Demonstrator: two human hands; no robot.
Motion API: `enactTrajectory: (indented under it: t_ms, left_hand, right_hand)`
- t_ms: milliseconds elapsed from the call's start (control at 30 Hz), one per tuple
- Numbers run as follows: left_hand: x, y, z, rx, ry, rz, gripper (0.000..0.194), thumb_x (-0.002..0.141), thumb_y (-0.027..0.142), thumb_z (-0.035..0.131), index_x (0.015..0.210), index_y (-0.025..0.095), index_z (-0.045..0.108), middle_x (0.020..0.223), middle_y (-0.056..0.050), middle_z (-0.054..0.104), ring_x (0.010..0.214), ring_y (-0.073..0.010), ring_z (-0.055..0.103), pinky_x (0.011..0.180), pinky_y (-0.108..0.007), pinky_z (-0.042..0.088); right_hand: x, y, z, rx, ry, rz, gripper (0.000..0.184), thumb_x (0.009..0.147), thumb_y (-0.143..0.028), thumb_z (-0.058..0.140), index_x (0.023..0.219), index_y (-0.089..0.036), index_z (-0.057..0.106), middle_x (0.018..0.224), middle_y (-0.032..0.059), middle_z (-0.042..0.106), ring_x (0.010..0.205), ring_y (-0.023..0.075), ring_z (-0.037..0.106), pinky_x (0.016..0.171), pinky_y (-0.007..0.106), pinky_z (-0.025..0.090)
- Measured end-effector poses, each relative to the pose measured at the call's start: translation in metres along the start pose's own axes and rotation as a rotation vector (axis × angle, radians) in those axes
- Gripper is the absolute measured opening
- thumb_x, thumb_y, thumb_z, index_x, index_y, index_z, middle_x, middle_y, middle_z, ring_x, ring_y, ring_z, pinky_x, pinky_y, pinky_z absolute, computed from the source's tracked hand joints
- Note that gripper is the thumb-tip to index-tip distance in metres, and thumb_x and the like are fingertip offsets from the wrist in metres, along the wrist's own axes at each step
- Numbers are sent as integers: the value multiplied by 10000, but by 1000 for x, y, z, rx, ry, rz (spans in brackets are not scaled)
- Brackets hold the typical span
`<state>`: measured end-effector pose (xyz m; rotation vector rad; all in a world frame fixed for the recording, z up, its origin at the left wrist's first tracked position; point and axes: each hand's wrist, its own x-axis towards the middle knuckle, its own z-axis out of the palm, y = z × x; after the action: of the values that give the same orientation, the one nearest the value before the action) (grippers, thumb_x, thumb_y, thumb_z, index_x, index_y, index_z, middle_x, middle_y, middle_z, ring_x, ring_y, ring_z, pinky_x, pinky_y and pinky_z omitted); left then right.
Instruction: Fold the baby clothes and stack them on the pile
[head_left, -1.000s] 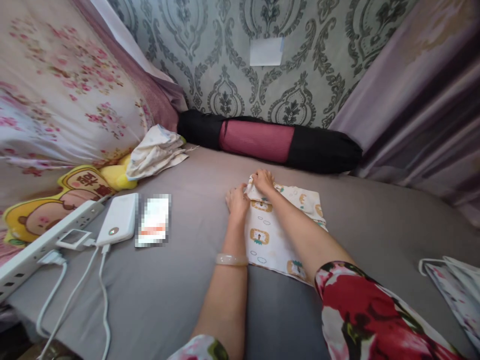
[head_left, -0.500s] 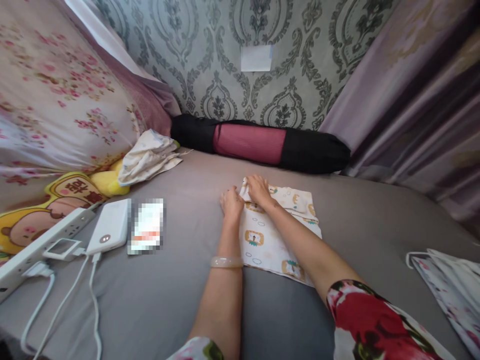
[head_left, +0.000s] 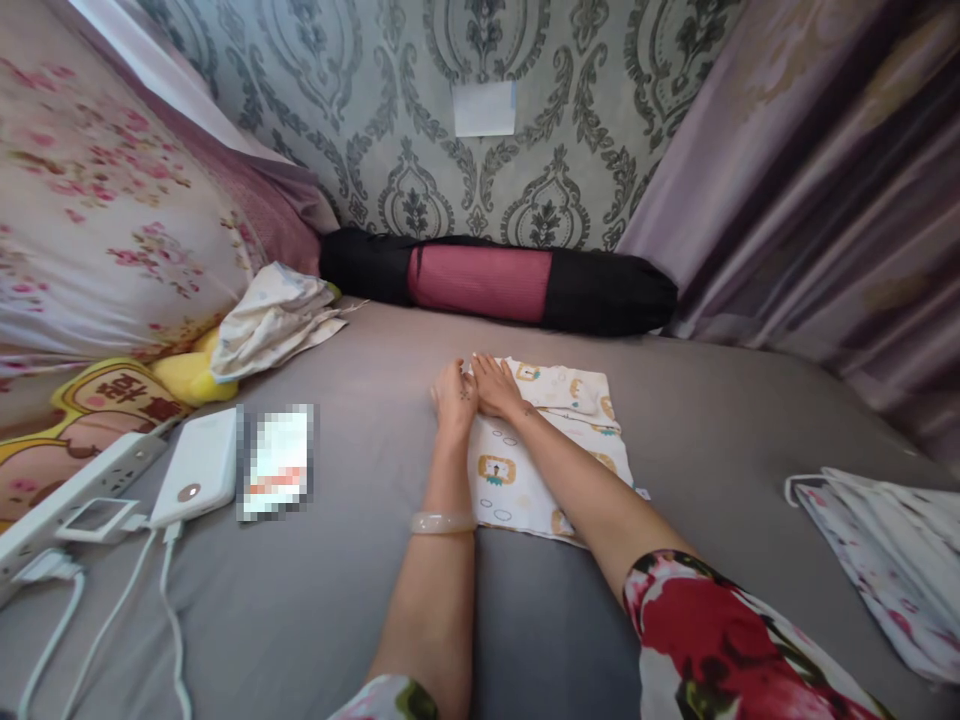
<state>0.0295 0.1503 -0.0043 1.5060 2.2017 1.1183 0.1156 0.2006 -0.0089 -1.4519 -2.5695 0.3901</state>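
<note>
A white printed cloth [head_left: 551, 500] with orange lion-like faces lies on the grey sheet, its far part folded over into a band with a raised edge. At its far left corner, my left hand [head_left: 454, 397] is closed, the fingers curled in at the cloth's edge; their tips are hidden. Beside it, almost touching, my right hand [head_left: 495, 385] rests with fingers stretched out flat on the folded band. My right forearm crosses over the cloth and covers part of it. A small tag shows at its right edge.
Along the wall lies a black and pink rolled bag [head_left: 480, 285]. To the left are a crumpled cloth [head_left: 274, 315], a power strip [head_left: 82, 490], a white power bank [head_left: 199, 465] with cables and a blurred-out phone-like item [head_left: 277, 460]. Folded fabric [head_left: 885, 560] lies at right.
My right hand has gone from gripping the fold to lying flat on it. My left hand stays at the left edge, now more upright. The whole view has shifted slightly.
</note>
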Motion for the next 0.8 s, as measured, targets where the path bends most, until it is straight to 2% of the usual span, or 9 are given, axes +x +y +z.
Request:
enactTrajectory:
  t_ms: [133, 267, 467, 667, 800]
  left_hand:
    - [2, -2, 4, -42, -46, 103, 416, 897, 99, 372, 1273, 170, 534, 1293, -110, 610, 1232, -217, 539, 1046, -373, 414]
    - [0, -6, 15, 9, -156, 223, 489, 869, 45, 361, 1316, 181, 506, 1363, -94, 570, 1277, -198, 503, 1093, -370, 376]
    - [-5, -7, 22, 196, -272, 249, 360, 962, 198, 333, 1236, 182, 566, 1490, -96, 442, 1382, -267, 375, 1134, -484, 302]
    - [-11, -4, 19, 291, -248, 246, 393, 976, 254, 313, 1298, 181, 526, 1506, -80, 424, 1389, -254, 365, 1145, -455, 294]
    - [-15, -3, 20, 342, -225, 263, 439, 991, 338, 265, 1319, 194, 520, 1509, -75, 420, 1393, -250, 364, 1149, -441, 290]
  right_hand:
    - [-3, 12, -11, 99, 17, 18, 589, 1012, -378, 119, 1512, -118, 293, 1581, 85, 267, 1468, 203, 171, 1185, 399, 130]
    - [-19, 29, -15, -36, 97, 39, 564, 1008, -379, 192, 1512, -152, 304, 1583, 92, 261, 1475, 239, 135, 1185, 475, 71]
    - [-36, 37, -6, -122, 51, 77, 550, 1010, -377, 178, 1513, -201, 310, 1589, 68, 251, 1467, 243, 169, 1174, 502, 105]
    - [-38, 34, -4, -133, 95, 76, 540, 1001, -343, 192, 1505, -206, 327, 1579, 67, 279, 1459, 232, 196, 1172, 494, 110]
    - [-39, 34, -8, -91, 75, 77, 554, 998, -346, 180, 1515, -189, 301, 1581, 64, 273, 1462, 226, 183, 1173, 488, 116]
